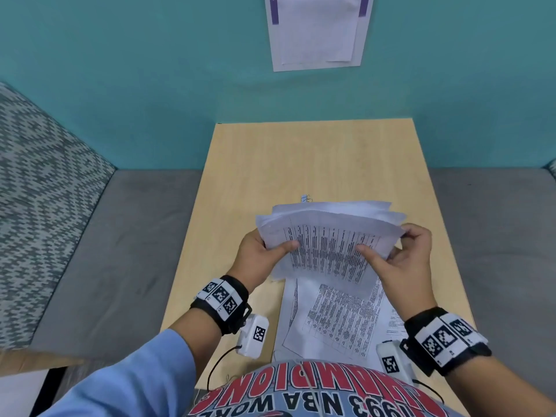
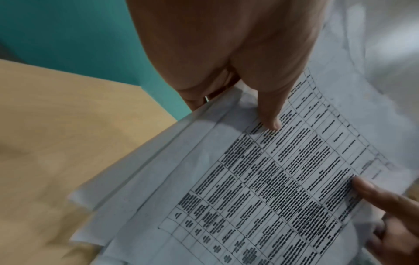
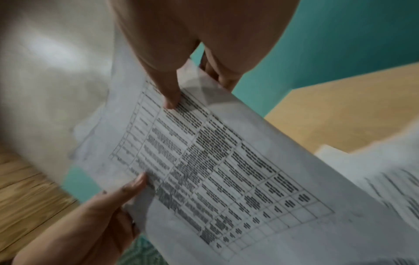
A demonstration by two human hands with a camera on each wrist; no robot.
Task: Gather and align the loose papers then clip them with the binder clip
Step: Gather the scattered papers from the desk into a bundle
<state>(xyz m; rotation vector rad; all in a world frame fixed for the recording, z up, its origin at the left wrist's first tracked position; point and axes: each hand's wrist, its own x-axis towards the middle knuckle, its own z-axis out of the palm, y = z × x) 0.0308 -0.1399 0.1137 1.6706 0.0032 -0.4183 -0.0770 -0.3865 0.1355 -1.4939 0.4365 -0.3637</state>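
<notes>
A sheaf of printed papers (image 1: 328, 245) with dense tables is held up above the wooden table (image 1: 255, 164). My left hand (image 1: 264, 251) grips its left edge, thumb (image 2: 271, 116) on top and fingers behind. My right hand (image 1: 400, 251) pinches the right edge, thumb (image 3: 170, 96) pressed on the printed face. The sheets' edges are uneven and fan out. More loose sheets (image 1: 334, 320) lie flat on the table under the held ones, near my body. A small clip-like thing (image 1: 305, 199) peeks out just beyond the papers' far edge; most of it is hidden.
The table stands against a teal wall (image 1: 120, 70) with a paper notice (image 1: 319, 31) pinned above. A grey cushion (image 1: 105, 251) runs along both sides, with a patterned pillow (image 1: 36, 206) at left. Bare tabletop lies beyond the papers.
</notes>
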